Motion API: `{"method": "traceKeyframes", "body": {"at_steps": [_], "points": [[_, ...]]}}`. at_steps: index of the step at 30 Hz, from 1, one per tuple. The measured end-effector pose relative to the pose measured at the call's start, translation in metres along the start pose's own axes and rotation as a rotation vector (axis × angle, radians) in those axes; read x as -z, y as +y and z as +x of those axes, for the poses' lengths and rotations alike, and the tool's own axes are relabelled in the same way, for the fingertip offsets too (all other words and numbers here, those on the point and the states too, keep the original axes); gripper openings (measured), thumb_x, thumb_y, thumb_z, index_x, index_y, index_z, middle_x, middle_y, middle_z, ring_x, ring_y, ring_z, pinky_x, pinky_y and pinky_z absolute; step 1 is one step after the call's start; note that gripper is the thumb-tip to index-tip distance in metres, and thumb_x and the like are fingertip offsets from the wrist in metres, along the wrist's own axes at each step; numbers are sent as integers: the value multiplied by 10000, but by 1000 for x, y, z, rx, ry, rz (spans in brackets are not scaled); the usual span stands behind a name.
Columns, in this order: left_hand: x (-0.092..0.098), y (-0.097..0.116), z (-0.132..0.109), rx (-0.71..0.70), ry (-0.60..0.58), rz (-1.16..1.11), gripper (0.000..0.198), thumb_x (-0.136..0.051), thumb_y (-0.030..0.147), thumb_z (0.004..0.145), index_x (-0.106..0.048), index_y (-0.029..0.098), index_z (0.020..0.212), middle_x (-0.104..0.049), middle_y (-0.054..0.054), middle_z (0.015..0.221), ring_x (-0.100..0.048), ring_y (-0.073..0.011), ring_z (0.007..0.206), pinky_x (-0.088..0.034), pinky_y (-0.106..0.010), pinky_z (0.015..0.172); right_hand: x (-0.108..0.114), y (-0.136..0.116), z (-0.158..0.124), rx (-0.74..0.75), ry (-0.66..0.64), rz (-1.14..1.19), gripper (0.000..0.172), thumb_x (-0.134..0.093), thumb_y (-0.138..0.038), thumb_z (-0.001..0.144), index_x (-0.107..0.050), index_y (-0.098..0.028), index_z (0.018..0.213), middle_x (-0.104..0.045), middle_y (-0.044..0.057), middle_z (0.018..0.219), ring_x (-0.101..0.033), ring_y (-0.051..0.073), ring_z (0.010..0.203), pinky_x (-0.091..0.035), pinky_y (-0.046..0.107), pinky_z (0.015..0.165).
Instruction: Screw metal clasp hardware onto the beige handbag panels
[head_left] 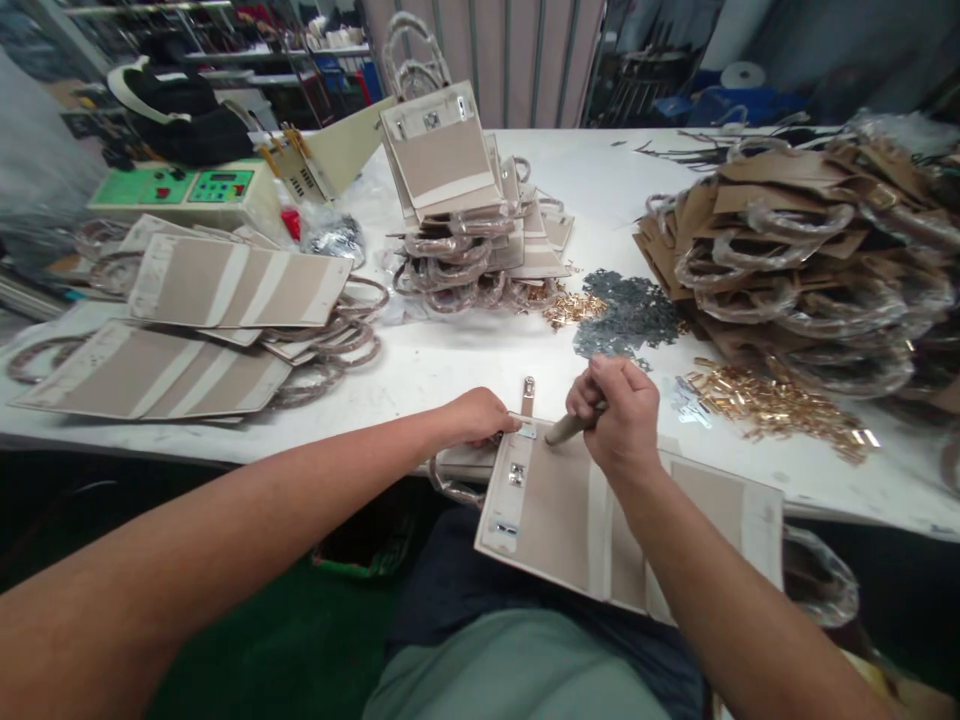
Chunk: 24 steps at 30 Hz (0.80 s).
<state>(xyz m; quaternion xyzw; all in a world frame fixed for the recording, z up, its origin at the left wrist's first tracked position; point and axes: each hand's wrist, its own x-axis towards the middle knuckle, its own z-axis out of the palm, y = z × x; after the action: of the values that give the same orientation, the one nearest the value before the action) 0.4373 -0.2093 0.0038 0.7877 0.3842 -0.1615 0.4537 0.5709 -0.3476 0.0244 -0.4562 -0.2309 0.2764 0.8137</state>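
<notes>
A flat beige bag panel (570,520) with pale stripes and small metal fittings lies across my lap and the table's front edge. My left hand (480,415) is closed on the panel's top left corner, beside a short strap tab (529,395). My right hand (619,415) is wrapped round a small tool with a wooden handle (570,428), its tip pointing at a metal fitting near the panel's top edge.
On the white table (450,360) lie a pile of gold fittings (757,400), a heap of dark metal pieces (630,315), stacks of beige panels with wrapped handles at the left (225,290), centre (457,200) and right (810,250), and a green machine (187,190).
</notes>
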Motion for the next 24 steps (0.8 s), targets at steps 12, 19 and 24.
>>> {"method": "traceKeyframes", "body": {"at_steps": [12,19,24], "points": [[-5,-15,3,-75,-25,-24,364,-619,400,909,-609,187,614,-534,-2,439,-563,-158,436,-384,-272,500,-25,26,-17,114,-147,-134,411,-750,-365,915,-485,-233,630,-460,-70,540,-401,105,434,-347,263,445],[-8,-17,2,-107,24,-15,349,-643,437,899,-695,164,689,-607,-32,526,-594,-171,500,-426,-277,534,-38,24,-21,-45,-343,-621,467,-738,-578,911,-592,-225,642,-579,-26,562,-489,142,525,-396,289,534],[-8,-13,-8,-82,44,-14,350,-659,393,900,-688,168,633,-591,-36,471,-565,-168,467,-415,-295,568,-33,14,-20,18,-206,-354,489,-790,-532,899,-472,-255,652,-459,-67,514,-426,127,451,-345,277,452]]}}
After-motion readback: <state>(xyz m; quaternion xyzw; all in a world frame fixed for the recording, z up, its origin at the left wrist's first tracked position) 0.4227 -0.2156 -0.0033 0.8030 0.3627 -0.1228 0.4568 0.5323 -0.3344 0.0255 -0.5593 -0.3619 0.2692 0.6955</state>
